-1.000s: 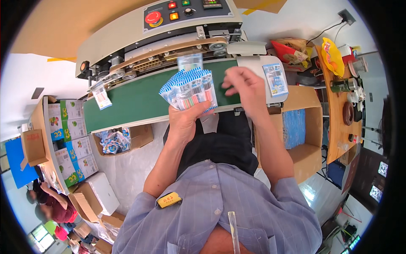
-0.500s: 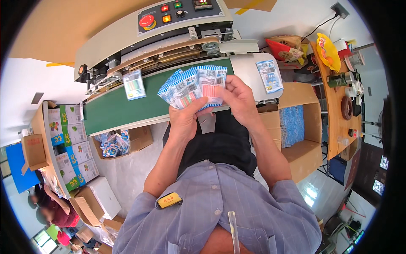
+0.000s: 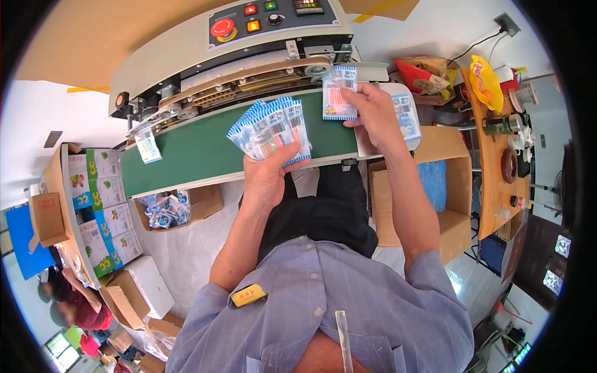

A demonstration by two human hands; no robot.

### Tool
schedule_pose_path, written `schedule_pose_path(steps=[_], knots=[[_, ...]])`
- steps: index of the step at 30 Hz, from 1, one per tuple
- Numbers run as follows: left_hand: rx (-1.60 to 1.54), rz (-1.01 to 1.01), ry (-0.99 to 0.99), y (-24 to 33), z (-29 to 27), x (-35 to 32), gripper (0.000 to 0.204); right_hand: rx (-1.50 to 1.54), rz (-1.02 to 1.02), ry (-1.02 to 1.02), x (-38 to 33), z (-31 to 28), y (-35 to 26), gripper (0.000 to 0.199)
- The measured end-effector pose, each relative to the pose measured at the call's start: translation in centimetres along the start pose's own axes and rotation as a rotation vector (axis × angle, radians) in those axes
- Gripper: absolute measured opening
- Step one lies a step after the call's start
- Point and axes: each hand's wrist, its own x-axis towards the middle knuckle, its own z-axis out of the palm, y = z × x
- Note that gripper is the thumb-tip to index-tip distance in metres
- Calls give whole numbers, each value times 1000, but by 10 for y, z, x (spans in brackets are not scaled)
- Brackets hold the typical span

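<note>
My left hand (image 3: 266,175) grips a fan of several small blue-and-white striped packets (image 3: 271,129) above the green conveyor belt (image 3: 199,140). In my right hand (image 3: 373,115) is a single packet (image 3: 339,93), pinched by its right side. Its top edge is up against the feed end of the band sealing machine (image 3: 261,59), near the roller. Another packet (image 3: 148,146) lies on the belt toward its left end. Beyond my right wrist, one more packet (image 3: 407,118) rests on the pale plate at the belt's right end, partly hidden.
Red stop button (image 3: 222,28) and lit switches top the machine. Below the belt stand a carton of loose packets (image 3: 163,211) and, at right, an open carton (image 3: 457,214) with blue contents. Printed boxes (image 3: 102,211) are stacked left. A wooden table (image 3: 494,205) holds jars and a yellow bag.
My right hand has drawn one packet from the fan and carried it right and up to the sealer. The packet on the belt has travelled left. My left hand stays nearly in place.
</note>
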Motion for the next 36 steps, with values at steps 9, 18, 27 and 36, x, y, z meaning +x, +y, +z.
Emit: schedule_pose_path(steps=[9,18,27,36], knots=[[-23,-13,-45,2,-2,3,40,-383,-388,188,-4,30,8,22],[18,28,-90,-5,10,1,39,13,-262,-207,-51,37,21,13],[-36,-9,-63,-4,12,1,42,231,-315,-259,-45,20,28,14],[-76,68,-6,-10,11,3,40,155,-280,-188,-50,26,22,22]])
